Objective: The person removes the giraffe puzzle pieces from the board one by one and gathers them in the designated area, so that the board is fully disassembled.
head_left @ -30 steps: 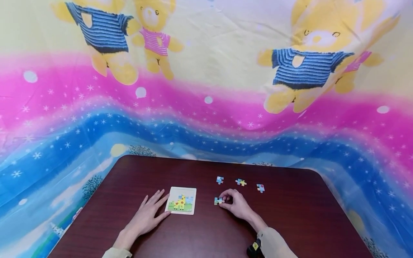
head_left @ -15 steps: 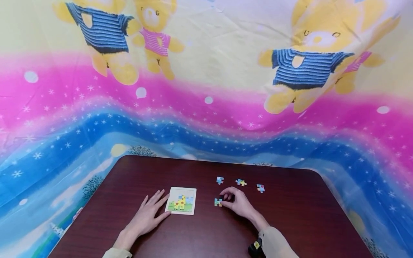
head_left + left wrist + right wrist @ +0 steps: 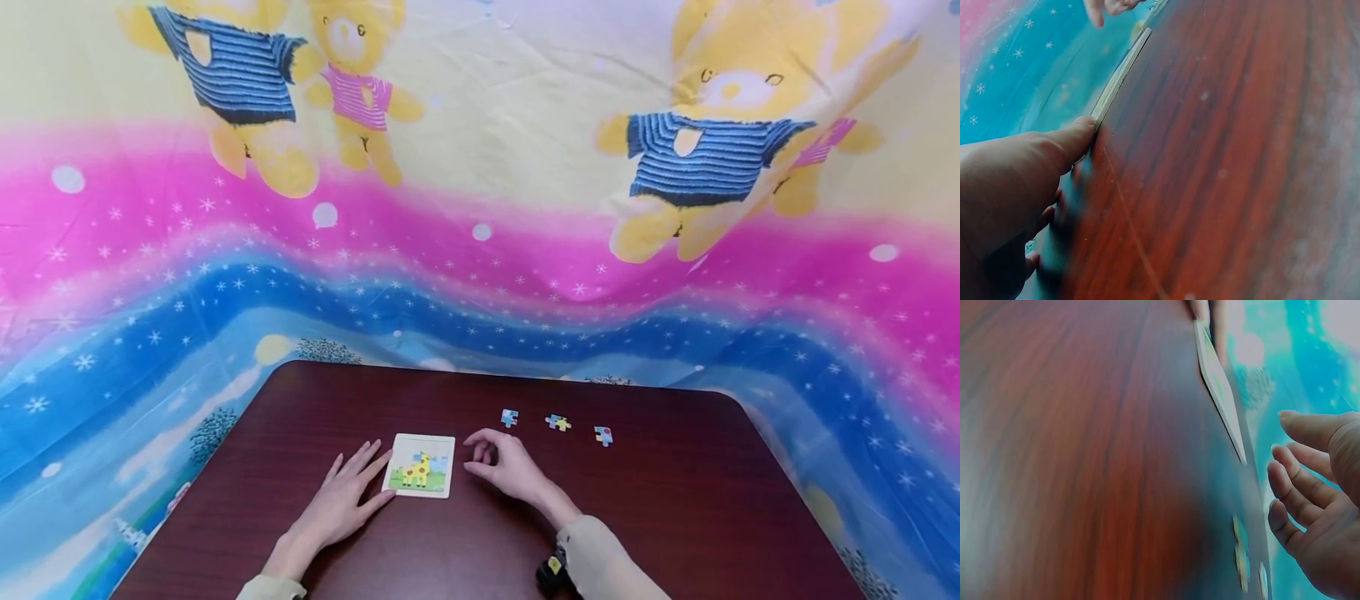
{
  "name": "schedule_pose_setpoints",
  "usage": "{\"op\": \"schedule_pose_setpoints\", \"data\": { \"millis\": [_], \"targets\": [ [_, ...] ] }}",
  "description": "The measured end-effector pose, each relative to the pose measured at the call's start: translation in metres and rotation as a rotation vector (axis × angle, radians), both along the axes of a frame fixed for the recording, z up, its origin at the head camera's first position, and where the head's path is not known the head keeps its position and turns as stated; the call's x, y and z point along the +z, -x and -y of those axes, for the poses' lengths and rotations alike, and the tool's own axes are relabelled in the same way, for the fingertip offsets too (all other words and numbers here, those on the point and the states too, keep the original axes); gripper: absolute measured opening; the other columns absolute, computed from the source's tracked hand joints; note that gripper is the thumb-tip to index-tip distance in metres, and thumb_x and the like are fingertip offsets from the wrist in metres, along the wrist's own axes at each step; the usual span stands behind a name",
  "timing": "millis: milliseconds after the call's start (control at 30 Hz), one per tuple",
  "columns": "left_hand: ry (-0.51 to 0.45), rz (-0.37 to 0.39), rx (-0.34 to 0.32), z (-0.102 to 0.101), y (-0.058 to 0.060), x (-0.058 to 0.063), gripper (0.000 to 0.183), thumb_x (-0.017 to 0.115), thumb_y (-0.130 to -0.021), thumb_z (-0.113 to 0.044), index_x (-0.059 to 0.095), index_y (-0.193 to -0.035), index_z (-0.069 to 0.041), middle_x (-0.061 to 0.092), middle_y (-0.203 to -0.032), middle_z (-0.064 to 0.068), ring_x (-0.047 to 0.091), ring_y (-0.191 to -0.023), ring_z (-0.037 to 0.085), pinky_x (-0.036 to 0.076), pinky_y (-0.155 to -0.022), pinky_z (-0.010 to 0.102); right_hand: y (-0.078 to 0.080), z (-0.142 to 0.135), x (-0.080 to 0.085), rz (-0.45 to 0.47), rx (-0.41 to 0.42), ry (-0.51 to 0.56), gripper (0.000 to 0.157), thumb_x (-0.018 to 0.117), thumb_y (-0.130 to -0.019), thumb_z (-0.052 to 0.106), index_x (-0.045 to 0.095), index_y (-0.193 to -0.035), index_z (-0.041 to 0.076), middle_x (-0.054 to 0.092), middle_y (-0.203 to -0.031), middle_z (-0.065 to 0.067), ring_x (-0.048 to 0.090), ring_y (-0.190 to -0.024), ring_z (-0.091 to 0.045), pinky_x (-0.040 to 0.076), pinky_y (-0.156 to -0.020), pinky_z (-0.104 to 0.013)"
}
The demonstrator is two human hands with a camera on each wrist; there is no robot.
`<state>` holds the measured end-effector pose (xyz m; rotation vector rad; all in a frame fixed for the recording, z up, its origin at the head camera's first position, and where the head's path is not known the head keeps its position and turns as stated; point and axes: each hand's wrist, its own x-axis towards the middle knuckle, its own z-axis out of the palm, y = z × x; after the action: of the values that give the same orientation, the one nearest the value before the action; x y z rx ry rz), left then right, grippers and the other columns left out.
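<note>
A square puzzle board [image 3: 420, 465] with a white rim and a giraffe picture lies on the table. My left hand [image 3: 341, 500] rests flat on the table with fingers spread, its thumb and forefinger at the board's left side. In the left wrist view, the thumb [image 3: 1075, 137] touches the board's edge. My right hand [image 3: 513, 468] hovers right of the board, fingers loosely bent. The right wrist view shows nothing between its thumb [image 3: 1313, 429] and fingers. A jigsaw piece [image 3: 1241, 553] lies on the table near that hand; in the head view the hand hides it.
Three loose jigsaw pieces lie in a row behind the right hand: a left piece [image 3: 510, 417], a middle piece [image 3: 558, 422] and a right piece [image 3: 603, 436]. The dark wooden table [image 3: 675, 500] ends at a bear-patterned curtain [image 3: 480, 275]. A black wrist device [image 3: 552, 571] sits at the right sleeve.
My right hand has left the nearest jigsaw piece and moved left toward the puzzle board, its fingers no longer at the piece. The left hand and the board stay in place.
</note>
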<state>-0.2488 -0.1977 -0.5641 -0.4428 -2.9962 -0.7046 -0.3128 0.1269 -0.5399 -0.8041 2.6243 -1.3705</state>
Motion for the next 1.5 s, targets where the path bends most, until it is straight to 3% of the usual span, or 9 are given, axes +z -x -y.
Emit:
{"op": "schedule_pose_setpoints", "data": {
  "millis": [400,633,800,833,900,1100,1167,1333,1500],
  "targets": [
    [-0.008,0.000,0.000,-0.002,0.002,-0.005,0.070,0.068,-0.107,-0.051,0.054,-0.164,-0.012,0.045,-0.174,0.020,0.037,-0.165,0.043,0.024,-0.131,0.076,0.011,0.063,-0.007,0.057,0.070,-0.072,0.034,0.085,-0.096,0.010,0.076,-0.127,0.000,0.070,-0.091,-0.001,0.056,-0.074,-0.001,0.050,-0.072,-0.018],
    [-0.012,-0.022,-0.002,-0.002,0.001,-0.006,0.069,0.069,-0.106,-0.049,0.056,-0.162,-0.011,0.047,-0.173,0.020,0.039,-0.164,0.043,0.025,-0.131,0.076,0.021,0.077,-0.014,-0.006,0.100,-0.180,0.034,0.089,-0.095,0.019,0.079,-0.122,0.002,0.067,-0.085,0.006,0.055,-0.071,0.000,0.052,-0.072,-0.020],
    [-0.011,-0.025,0.001,-0.002,0.001,-0.005,0.068,0.069,-0.106,-0.049,0.056,-0.162,-0.012,0.047,-0.173,0.020,0.039,-0.164,0.043,0.025,-0.131,0.076,0.021,0.083,-0.014,-0.007,0.074,-0.210,0.033,0.090,-0.093,0.021,0.081,-0.119,0.003,0.062,-0.078,0.008,0.053,-0.068,-0.002,0.048,-0.070,-0.021],
    [-0.010,-0.025,0.001,-0.001,0.001,-0.005,0.068,0.069,-0.106,-0.049,0.056,-0.162,-0.012,0.047,-0.173,0.020,0.039,-0.164,0.043,0.025,-0.131,0.076,0.016,0.085,-0.005,0.030,0.063,-0.204,0.030,0.090,-0.093,0.016,0.080,-0.118,0.002,0.061,-0.077,0.008,0.052,-0.066,-0.002,0.048,-0.068,-0.021],
    [-0.009,-0.025,0.002,-0.001,0.001,-0.005,0.068,0.068,-0.107,-0.049,0.056,-0.162,-0.012,0.047,-0.173,0.019,0.039,-0.164,0.042,0.025,-0.131,0.076,0.017,0.086,-0.012,-0.001,0.054,-0.215,0.029,0.090,-0.093,0.019,0.080,-0.116,0.004,0.060,-0.077,0.008,0.052,-0.066,-0.004,0.047,-0.067,-0.022],
    [-0.005,-0.016,0.001,-0.001,0.001,-0.005,0.068,0.068,-0.107,-0.049,0.055,-0.163,-0.013,0.046,-0.174,0.019,0.038,-0.165,0.042,0.025,-0.131,0.076,0.017,0.091,-0.018,-0.071,0.026,-0.281,0.023,0.090,-0.094,0.023,0.075,-0.106,0.010,0.060,-0.087,0.006,0.052,-0.076,-0.006,0.048,-0.073,-0.026],
    [-0.006,-0.013,0.002,0.000,0.001,-0.005,0.068,0.067,-0.107,-0.049,0.055,-0.164,-0.013,0.045,-0.174,0.019,0.037,-0.165,0.042,0.025,-0.131,0.076,0.010,0.093,-0.006,-0.021,0.007,-0.293,0.025,0.091,-0.093,0.021,0.073,-0.107,0.009,0.062,-0.094,0.003,0.054,-0.081,-0.007,0.050,-0.079,-0.026],
    [-0.012,-0.027,0.004,0.000,0.001,-0.006,0.068,0.068,-0.107,-0.049,0.055,-0.163,-0.013,0.046,-0.173,0.019,0.038,-0.165,0.042,0.025,-0.131,0.076,0.009,0.095,-0.005,-0.006,-0.003,-0.322,0.032,0.088,-0.096,0.022,0.076,-0.121,0.008,0.064,-0.107,0.001,0.057,-0.091,-0.008,0.054,-0.086,-0.028],
    [-0.016,-0.039,0.004,0.000,0.001,-0.006,0.067,0.069,-0.107,-0.048,0.056,-0.162,-0.012,0.047,-0.173,0.019,0.039,-0.165,0.042,0.026,-0.130,0.076,0.016,0.095,-0.020,-0.064,0.025,-0.299,0.027,0.086,-0.097,0.023,0.077,-0.119,0.011,0.063,-0.107,0.002,0.056,-0.091,-0.009,0.053,-0.083,-0.030]
  ]
}}
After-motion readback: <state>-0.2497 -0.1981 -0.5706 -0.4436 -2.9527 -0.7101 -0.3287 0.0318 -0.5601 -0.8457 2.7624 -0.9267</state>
